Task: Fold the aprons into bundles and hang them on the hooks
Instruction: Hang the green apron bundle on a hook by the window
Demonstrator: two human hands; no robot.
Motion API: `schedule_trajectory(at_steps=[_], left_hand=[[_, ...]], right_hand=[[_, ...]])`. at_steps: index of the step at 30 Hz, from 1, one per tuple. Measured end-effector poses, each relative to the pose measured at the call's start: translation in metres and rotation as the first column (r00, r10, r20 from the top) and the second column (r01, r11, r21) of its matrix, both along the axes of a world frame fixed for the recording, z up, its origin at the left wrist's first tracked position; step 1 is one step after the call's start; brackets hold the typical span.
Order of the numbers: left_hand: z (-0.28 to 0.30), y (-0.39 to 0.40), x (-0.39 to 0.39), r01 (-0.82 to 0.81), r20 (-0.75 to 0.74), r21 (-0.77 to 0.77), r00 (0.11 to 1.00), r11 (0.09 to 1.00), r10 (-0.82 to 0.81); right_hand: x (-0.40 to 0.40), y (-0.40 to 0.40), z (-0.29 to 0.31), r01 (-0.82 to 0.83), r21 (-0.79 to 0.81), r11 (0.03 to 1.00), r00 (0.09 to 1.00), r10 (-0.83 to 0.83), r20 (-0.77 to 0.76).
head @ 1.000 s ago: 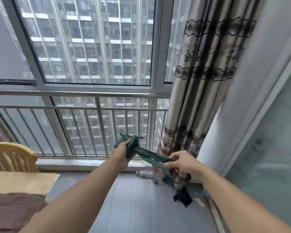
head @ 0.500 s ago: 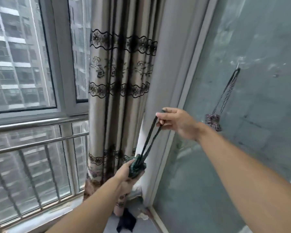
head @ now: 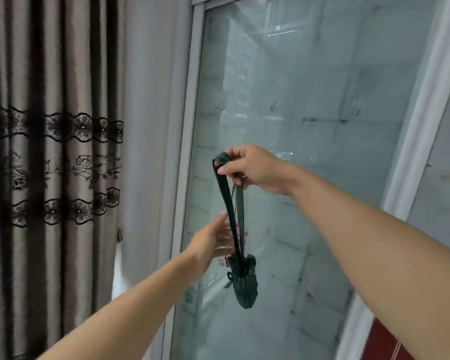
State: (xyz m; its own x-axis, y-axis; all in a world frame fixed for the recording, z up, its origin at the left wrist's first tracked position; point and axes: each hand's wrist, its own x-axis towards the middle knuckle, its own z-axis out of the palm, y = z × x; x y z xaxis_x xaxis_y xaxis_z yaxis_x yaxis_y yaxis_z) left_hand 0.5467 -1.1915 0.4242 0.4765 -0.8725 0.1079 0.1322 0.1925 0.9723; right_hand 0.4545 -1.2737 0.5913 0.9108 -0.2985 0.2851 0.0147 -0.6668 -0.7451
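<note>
Glass door (head: 322, 203) fills the right, curtain (head: 50, 152) on the left. Right hand (head: 252, 167) pinches the strap loop (head: 227, 198) up top, w/ green apron bundle (head: 244, 281) dangling below, in front of the glass. Left hand (head: 211, 242), fingers straight, touches the strap. Hooks (head: 273, 105) higher up.

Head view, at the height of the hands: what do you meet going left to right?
Curtain → door frame → left hand → green apron bundle hanging by its strap → right hand → glass pane.
</note>
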Motion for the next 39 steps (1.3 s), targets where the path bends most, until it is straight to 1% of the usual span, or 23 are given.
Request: schedule_trajectory(at_steps=[2, 3, 5, 6, 8, 10, 12, 14, 17, 18, 19, 20, 22, 24, 25, 26, 30, 31, 33, 37, 39], left_hand=[[0.026, -0.026, -0.008, 0.031, 0.002, -0.094, 1.000, 0.995, -0.031], [0.038, -0.040, -0.012, 0.037, 0.000, -0.134, 0.999, 0.990, -0.037], [0.055, -0.059, -0.016, 0.042, 0.041, -0.174, 0.999, 0.984, -0.035], [0.062, -0.070, -0.016, 0.028, 0.067, -0.189, 0.998, 0.982, -0.015], [0.071, -0.087, -0.015, -0.011, 0.094, -0.199, 0.995, 0.980, 0.030], [0.078, -0.103, -0.012, 0.001, 0.074, -0.203, 0.997, 0.979, 0.015], [0.085, -0.116, -0.008, 0.052, 0.058, -0.206, 0.997, 0.977, -0.041], [0.090, -0.128, -0.001, 0.103, 0.076, -0.192, 0.993, 0.976, -0.090], [0.095, -0.141, 0.005, 0.165, 0.100, -0.169, 0.984, 0.972, -0.150], [0.097, -0.145, 0.006, 0.165, 0.086, -0.169, 0.985, 0.972, -0.152], [0.098, -0.149, 0.007, 0.157, 0.070, -0.167, 0.987, 0.973, -0.147], [0.098, -0.153, 0.009, 0.145, 0.058, -0.162, 0.989, 0.976, -0.138], [0.097, -0.161, 0.012, 0.111, 0.047, -0.147, 0.993, 0.983, -0.105], [0.093, -0.169, 0.015, 0.063, 0.072, -0.127, 0.996, 0.990, -0.055], [0.091, -0.171, 0.016, 0.038, 0.085, -0.118, 0.996, 0.992, -0.028], [0.088, -0.174, 0.018, 0.013, 0.094, -0.112, 0.996, 0.994, -0.002], [0.085, -0.181, 0.016, -0.103, 0.151, -0.128, 0.981, 0.986, 0.122], [0.085, -0.182, 0.015, -0.106, 0.150, -0.131, 0.981, 0.986, 0.125], [0.084, -0.182, 0.014, -0.093, 0.162, -0.134, 0.980, 0.987, 0.115], [0.073, -0.179, 0.015, -0.117, 0.324, -0.119, 0.934, 0.986, 0.150], [0.069, -0.178, 0.017, -0.111, 0.341, -0.106, 0.929, 0.988, 0.141]], right_hand=[[-0.010, -0.023, 0.019, 0.073, -0.091, 0.993, 0.995, -0.079, -0.062], [-0.016, -0.036, 0.027, 0.135, -0.161, 0.978, 0.984, -0.151, -0.095], [-0.025, -0.054, 0.035, 0.278, -0.301, 0.912, 0.938, -0.325, -0.119], [-0.028, -0.064, 0.037, 0.345, -0.327, 0.880, 0.914, -0.394, -0.096], [-0.032, -0.078, 0.039, 0.437, -0.288, 0.852, 0.888, -0.460, -0.016], [-0.035, -0.094, 0.041, 0.491, -0.228, 0.840, 0.867, -0.496, 0.042], [-0.038, -0.108, 0.044, 0.519, -0.185, 0.835, 0.854, -0.517, 0.061], [-0.038, -0.119, 0.045, 0.530, -0.158, 0.833, 0.848, -0.526, 0.073], [-0.034, -0.131, 0.043, 0.560, -0.150, 0.815, 0.827, -0.543, 0.143], [-0.031, -0.133, 0.042, 0.587, -0.179, 0.789, 0.808, -0.561, 0.178], [-0.029, -0.134, 0.041, 0.623, -0.245, 0.743, 0.782, -0.584, 0.216], [-0.027, -0.134, 0.039, 0.654, -0.332, 0.679, 0.756, -0.604, 0.254], [-0.024, -0.134, 0.034, 0.691, -0.501, 0.521, 0.706, -0.634, 0.315], [-0.023, -0.132, 0.027, 0.702, -0.621, 0.350, 0.656, -0.659, 0.370], [-0.023, -0.132, 0.025, 0.687, -0.671, 0.277, 0.649, -0.650, 0.396], [-0.023, -0.133, 0.024, 0.663, -0.713, 0.228, 0.655, -0.638, 0.405], [-0.025, -0.137, 0.022, 0.572, -0.812, 0.111, 0.686, -0.608, 0.400], [-0.025, -0.138, 0.020, 0.561, -0.823, 0.091, 0.685, -0.608, 0.400], [-0.026, -0.138, 0.017, 0.555, -0.826, 0.099, 0.688, -0.613, 0.389], [-0.028, -0.133, 0.019, 0.512, -0.850, 0.122, 0.701, -0.632, 0.331], [-0.026, -0.129, 0.021, 0.462, -0.880, 0.107, 0.694, -0.661, 0.284]])
